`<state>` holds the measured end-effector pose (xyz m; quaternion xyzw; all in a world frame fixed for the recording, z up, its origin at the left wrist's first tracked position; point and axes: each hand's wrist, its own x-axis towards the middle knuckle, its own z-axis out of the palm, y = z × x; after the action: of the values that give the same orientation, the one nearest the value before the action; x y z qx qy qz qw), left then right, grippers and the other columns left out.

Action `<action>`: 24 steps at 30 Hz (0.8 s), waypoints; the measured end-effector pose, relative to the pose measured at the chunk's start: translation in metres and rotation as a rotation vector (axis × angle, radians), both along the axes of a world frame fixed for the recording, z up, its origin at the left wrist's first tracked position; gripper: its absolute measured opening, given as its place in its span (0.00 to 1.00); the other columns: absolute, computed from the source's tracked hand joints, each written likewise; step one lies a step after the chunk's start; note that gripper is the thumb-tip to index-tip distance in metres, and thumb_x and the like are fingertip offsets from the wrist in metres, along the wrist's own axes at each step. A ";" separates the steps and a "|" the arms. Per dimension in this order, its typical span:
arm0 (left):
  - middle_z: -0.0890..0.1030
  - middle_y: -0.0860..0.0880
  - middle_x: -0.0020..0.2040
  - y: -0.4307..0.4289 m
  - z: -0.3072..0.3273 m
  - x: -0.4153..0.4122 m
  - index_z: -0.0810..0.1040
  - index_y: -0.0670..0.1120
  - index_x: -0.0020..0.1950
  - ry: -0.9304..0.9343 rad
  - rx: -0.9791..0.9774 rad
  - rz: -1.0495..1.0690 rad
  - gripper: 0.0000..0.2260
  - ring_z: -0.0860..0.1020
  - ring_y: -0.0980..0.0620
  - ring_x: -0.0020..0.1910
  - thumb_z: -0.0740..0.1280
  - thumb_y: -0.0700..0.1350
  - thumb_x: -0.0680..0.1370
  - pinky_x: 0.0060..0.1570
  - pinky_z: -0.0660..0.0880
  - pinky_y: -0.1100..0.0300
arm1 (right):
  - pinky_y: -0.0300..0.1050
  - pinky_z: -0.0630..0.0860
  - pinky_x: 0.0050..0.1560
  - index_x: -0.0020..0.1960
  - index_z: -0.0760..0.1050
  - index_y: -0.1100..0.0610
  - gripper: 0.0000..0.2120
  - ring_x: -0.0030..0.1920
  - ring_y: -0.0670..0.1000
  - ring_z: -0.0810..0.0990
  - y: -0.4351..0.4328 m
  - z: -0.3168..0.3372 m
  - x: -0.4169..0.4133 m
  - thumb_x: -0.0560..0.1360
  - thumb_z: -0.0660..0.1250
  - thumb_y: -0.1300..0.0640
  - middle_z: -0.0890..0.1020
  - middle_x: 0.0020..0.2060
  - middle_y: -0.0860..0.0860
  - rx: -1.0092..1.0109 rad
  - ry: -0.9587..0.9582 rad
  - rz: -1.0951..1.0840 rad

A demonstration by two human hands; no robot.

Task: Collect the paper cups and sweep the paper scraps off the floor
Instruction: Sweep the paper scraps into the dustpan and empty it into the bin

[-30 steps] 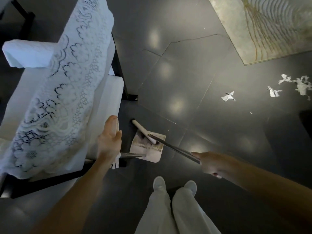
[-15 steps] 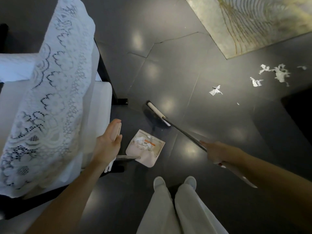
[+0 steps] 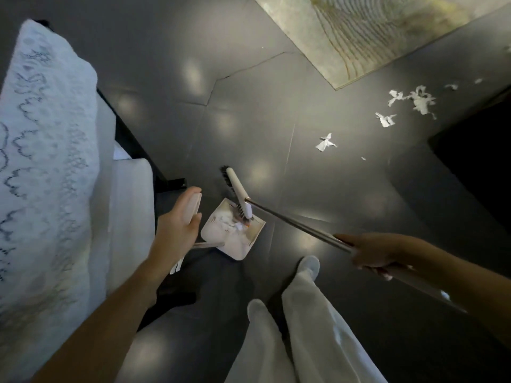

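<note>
My left hand point(image 3: 177, 228) grips the upright white handle of a white dustpan point(image 3: 235, 239) that sits on the dark floor beside the chair. Paper bits lie inside the pan. My right hand point(image 3: 370, 252) grips the metal pole of a broom; its white head point(image 3: 239, 193) with dark bristles rests across the pan's far edge. White paper scraps point(image 3: 326, 143) lie loose on the floor to the right, with a larger cluster of scraps point(image 3: 414, 102) farther back. No paper cups are in view.
A white chair with a lace cover point(image 3: 47, 167) and black legs fills the left. A pale rug point(image 3: 373, 37) lies at the top right. A dark block point(image 3: 478, 161) stands at the right edge. My white-trousered legs and shoes point(image 3: 309, 266) stand just behind the pan.
The broom head swept out to the floor beyond the pan, then came back onto the pan's edge. The dustpan has shifted slightly right. The view has moved closer.
</note>
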<state>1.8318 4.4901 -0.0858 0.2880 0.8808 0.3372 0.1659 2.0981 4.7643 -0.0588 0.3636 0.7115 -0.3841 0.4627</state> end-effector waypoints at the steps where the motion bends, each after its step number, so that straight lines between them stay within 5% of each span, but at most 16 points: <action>1: 0.72 0.60 0.62 0.017 0.003 -0.003 0.67 0.58 0.69 0.006 0.019 -0.014 0.24 0.69 0.64 0.57 0.66 0.39 0.78 0.58 0.64 0.71 | 0.40 0.74 0.24 0.76 0.46 0.37 0.40 0.21 0.46 0.74 0.012 0.001 0.000 0.75 0.61 0.64 0.79 0.37 0.58 0.021 0.012 -0.014; 5: 0.75 0.62 0.52 0.098 0.007 -0.016 0.68 0.62 0.63 0.008 0.091 -0.115 0.25 0.72 0.73 0.45 0.65 0.35 0.76 0.45 0.61 0.84 | 0.38 0.70 0.20 0.75 0.56 0.43 0.35 0.17 0.47 0.72 0.070 -0.001 -0.008 0.74 0.58 0.67 0.77 0.31 0.56 0.068 0.106 -0.135; 9: 0.78 0.49 0.44 0.197 -0.003 -0.040 0.69 0.64 0.62 0.006 0.054 -0.143 0.24 0.73 0.55 0.39 0.66 0.37 0.75 0.40 0.68 0.74 | 0.38 0.72 0.22 0.73 0.62 0.48 0.31 0.26 0.47 0.77 0.141 -0.014 -0.018 0.73 0.60 0.66 0.77 0.39 0.53 0.216 0.124 -0.180; 13: 0.76 0.53 0.35 0.303 -0.008 -0.061 0.67 0.67 0.62 -0.001 -0.009 -0.163 0.23 0.73 0.63 0.36 0.65 0.40 0.76 0.34 0.68 0.59 | 0.37 0.69 0.28 0.69 0.67 0.50 0.27 0.36 0.49 0.76 0.226 -0.026 -0.027 0.72 0.61 0.65 0.77 0.45 0.52 0.343 0.114 -0.236; 17: 0.77 0.52 0.43 0.395 -0.011 -0.071 0.67 0.65 0.63 -0.002 0.012 -0.170 0.23 0.73 0.66 0.36 0.65 0.40 0.77 0.36 0.63 0.70 | 0.34 0.66 0.22 0.66 0.68 0.51 0.24 0.33 0.47 0.76 0.308 -0.022 -0.038 0.73 0.61 0.65 0.76 0.39 0.50 0.368 0.072 -0.302; 21: 0.78 0.51 0.46 0.467 -0.014 -0.081 0.65 0.64 0.65 -0.028 -0.018 -0.176 0.22 0.74 0.48 0.37 0.63 0.41 0.78 0.41 0.67 0.61 | 0.36 0.67 0.26 0.73 0.63 0.55 0.26 0.35 0.47 0.74 0.373 -0.022 -0.052 0.76 0.61 0.65 0.76 0.45 0.53 0.407 0.033 -0.318; 24: 0.77 0.52 0.51 0.517 -0.016 -0.094 0.63 0.65 0.67 -0.061 -0.050 -0.236 0.23 0.75 0.48 0.43 0.62 0.41 0.79 0.45 0.69 0.59 | 0.37 0.68 0.27 0.74 0.61 0.56 0.28 0.38 0.49 0.75 0.409 -0.032 -0.068 0.75 0.61 0.66 0.77 0.52 0.56 0.416 -0.003 -0.289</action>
<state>1.7376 5.0074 -0.1014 0.3749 0.8435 0.3018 0.2384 2.0298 5.1738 -0.0908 0.5497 0.7150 -0.2910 0.3192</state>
